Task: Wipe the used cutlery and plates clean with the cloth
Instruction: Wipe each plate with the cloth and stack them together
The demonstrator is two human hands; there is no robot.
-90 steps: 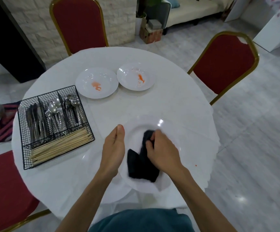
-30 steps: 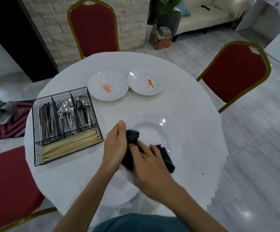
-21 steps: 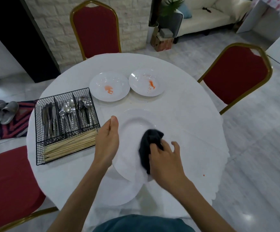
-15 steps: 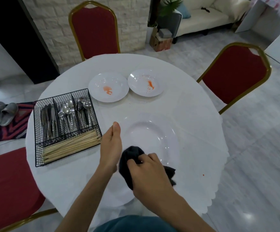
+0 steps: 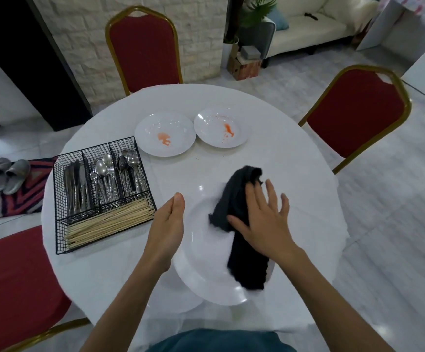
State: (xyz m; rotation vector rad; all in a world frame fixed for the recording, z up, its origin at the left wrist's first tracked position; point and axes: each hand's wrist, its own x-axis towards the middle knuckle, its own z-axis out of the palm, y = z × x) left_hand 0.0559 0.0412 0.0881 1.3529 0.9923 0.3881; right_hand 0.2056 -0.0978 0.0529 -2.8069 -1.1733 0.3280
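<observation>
A large white plate (image 5: 206, 270) lies at the near edge of the round white table (image 5: 290, 158). My left hand (image 5: 167, 229) holds the plate's left rim, thumb on top. A black cloth (image 5: 239, 214) stretches across the plate's right side, and my right hand (image 5: 262, 219) presses flat on it with fingers spread and straight. Two smaller white plates sit further back, one (image 5: 165, 133) with an orange smear, the other (image 5: 221, 127) with a red-orange streak. A black wire basket (image 5: 97, 201) on the left holds knives, forks, spoons and wooden chopsticks.
Another white plate (image 5: 178, 301) shows under the large one at the near edge. Red chairs with gold frames stand at the far side (image 5: 143, 47), at the right (image 5: 358, 110) and near left (image 5: 11, 283). Slippers (image 5: 6, 175) lie on a striped mat.
My right hand swept the cloth from the plate's near left up to its far right, and its fingers went from gripping the cloth to pressing flat. My left hand stays on the rim.
</observation>
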